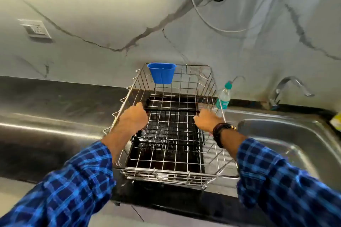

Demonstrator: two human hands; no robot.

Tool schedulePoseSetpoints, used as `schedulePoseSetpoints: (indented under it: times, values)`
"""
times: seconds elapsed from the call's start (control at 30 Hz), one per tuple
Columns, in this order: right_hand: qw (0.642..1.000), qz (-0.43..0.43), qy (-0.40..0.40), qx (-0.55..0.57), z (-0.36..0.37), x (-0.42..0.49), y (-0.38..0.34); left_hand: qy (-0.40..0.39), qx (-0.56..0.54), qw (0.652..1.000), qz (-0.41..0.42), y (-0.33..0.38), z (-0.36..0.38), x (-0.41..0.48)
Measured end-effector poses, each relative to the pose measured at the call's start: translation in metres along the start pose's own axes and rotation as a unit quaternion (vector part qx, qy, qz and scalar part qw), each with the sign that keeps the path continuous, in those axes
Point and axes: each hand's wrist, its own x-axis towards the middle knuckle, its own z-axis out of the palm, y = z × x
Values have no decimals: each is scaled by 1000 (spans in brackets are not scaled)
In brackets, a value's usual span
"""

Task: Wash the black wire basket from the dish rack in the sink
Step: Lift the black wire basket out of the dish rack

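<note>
You had left hand [133, 118] and right hand [206, 120] fingers clenched on basket [169, 134] rim; you needed a level lift clear of rack [118, 114], toward sink [276, 134].

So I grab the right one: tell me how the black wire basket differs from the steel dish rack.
The black wire basket is dark; the dish rack is shiny silver. The basket is smaller and sits inside the rack. The left hand and right hand grip the basket's rim; the rack carries a blue cup at its back. Both are open-topped wire grids.
</note>
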Motion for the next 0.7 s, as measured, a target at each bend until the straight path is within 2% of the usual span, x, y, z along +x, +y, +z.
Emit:
schedulePoseSetpoints:
  times: [0.17, 0.27, 0.4, 0.47, 0.57, 0.7]
  values:
    - [996, 43, -78, 29, 16, 10, 0, -85, 5, 994, -63, -2, 20, 5]
    - [996, 57, -30, 60, 14, 5, 1, -85, -61, 992, -64, -6, 14, 12]
    - [988, -11, 76, 134, -26, -7, -1, 45, -189, 980, -53, 2, -26, 20]
    - [968, -57, 108, 219, -57, -17, 2, 81, -239, 967, -29, 18, -55, 19]
    - [927, -59, 169, 329, -109, -24, 29, 111, -229, 967, 28, 65, -87, 12]
    - [909, -23, 232, 347, -167, -48, 99, 85, -189, 972, 115, 156, -84, -9]
